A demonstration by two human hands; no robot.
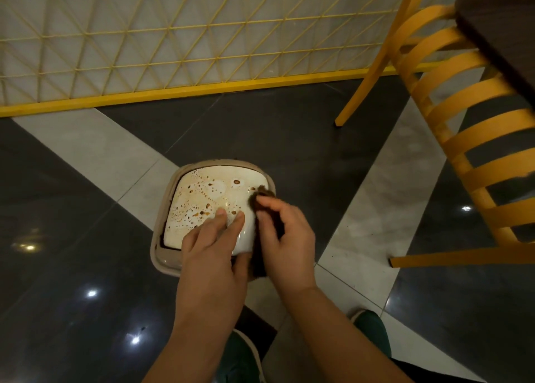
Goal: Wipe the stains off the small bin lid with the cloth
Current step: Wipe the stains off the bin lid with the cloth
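The bin (162,246) stood on the floor (86,209) in the middle of the view, its beige rim showing around a white lid (199,206). The lid sat in the bin's top, with a dark gap along its left and near sides; what lay inside the bin could not be seen. Brown stains (202,213) and ringed droplets speckled most of the lid, thickest across its middle and far part.

The left hand (214,249) reached in from below, index and middle fingers laid straight on the lid's near right part and the thumb under its near edge, so it held the lid between them. The right hand (285,238) sat just beside it, fingers curled round a dark brown cloth (262,193). The cloth's far end touched the lid's right edge, and its near end hung below the palm.

A yellow chair (451,139) stood to the right, near the bin but apart from it, under a dark table (503,26). A yellow mesh fence (173,35) ran along the far side. Open floor lay to the left and beyond the bin. Green shoes (373,330) showed at the bottom edge.
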